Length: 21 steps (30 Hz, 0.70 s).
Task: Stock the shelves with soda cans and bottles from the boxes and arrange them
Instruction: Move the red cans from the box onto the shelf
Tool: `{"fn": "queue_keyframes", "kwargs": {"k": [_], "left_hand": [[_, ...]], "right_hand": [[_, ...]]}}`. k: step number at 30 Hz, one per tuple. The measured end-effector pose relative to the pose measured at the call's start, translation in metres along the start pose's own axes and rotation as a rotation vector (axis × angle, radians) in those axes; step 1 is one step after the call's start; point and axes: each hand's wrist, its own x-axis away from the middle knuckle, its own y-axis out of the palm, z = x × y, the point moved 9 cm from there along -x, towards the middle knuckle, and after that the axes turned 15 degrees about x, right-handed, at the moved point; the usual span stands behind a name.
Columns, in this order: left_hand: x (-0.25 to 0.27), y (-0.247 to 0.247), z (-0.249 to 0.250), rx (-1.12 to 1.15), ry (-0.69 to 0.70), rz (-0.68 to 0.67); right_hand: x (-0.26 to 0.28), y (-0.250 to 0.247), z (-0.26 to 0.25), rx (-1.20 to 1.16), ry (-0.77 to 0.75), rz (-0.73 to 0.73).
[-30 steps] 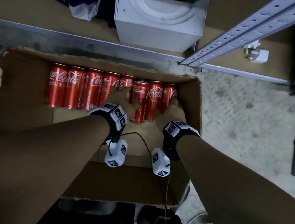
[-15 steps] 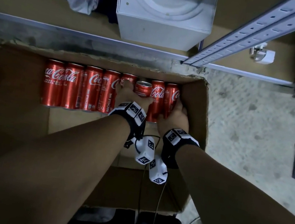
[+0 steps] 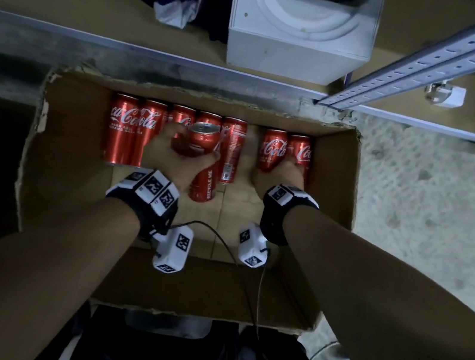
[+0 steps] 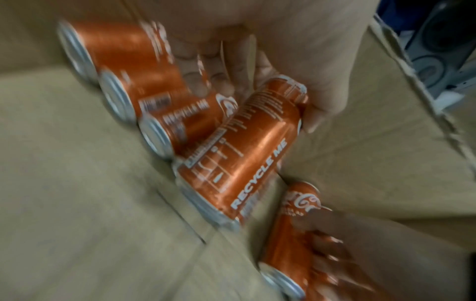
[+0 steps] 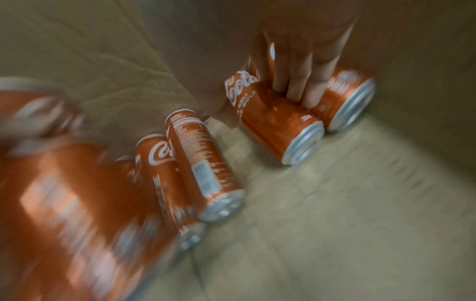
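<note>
Since a moment ago your left hand (image 3: 171,153) has lifted one red can (image 3: 201,155) clear of the row in the cardboard box (image 3: 352,180), fingers clamped round it, while your right hand (image 3: 281,174) curls its fingers onto another can (image 3: 271,149); next, probably raise both to the shelf (image 3: 65,34).

Cardboard box (image 3: 338,171): brown corrugated card, matt, with ragged torn rims and creased inner walls.
Soda cans (image 3: 126,133): thin metal, glossy red printed coat with white lettering; bare silvery metal ends, shown bright in the wrist views.
Lifted can (image 3: 201,142): the same glossy red metal, its silver top catching light.
Floor (image 3: 416,194), right of the box: grey, rough, speckled, matt.
Slotted upright (image 3: 439,53), far right: pale painted metal, smooth.
White housing (image 3: 294,60), far centre: smooth, matt white casing.
Wristbands (image 3: 146,193): black fabric bearing white, hard-looking printed blocks.
</note>
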Motion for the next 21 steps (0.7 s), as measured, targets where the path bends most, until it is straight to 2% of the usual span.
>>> {"fn": "queue_keyframes", "kwargs": {"k": [2,6,11,13,17,21], "left_hand": [[-0.007,-0.012,0.006,-0.043,0.014,-0.02],[-0.021,-0.021,0.012,-0.062,0.022,-0.045],[-0.034,-0.022,0.007,-0.011,-0.005,-0.037],[-0.031,-0.019,0.007,0.006,-0.016,-0.079],[-0.013,-0.021,0.008,0.017,-0.038,-0.161],[0.016,-0.034,0.004,0.015,-0.142,-0.228]], "right_hand": [[-0.004,0.006,-0.01,-0.002,0.045,-0.007],[-0.011,0.017,-0.034,0.077,0.025,-0.009],[-0.024,0.02,-0.032,-0.11,0.054,0.005],[-0.024,0.02,-0.025,-0.161,0.056,0.003],[-0.004,0.019,-0.012,-0.156,0.038,-0.028],[0.036,0.006,-0.001,-0.177,0.034,0.006]]}}
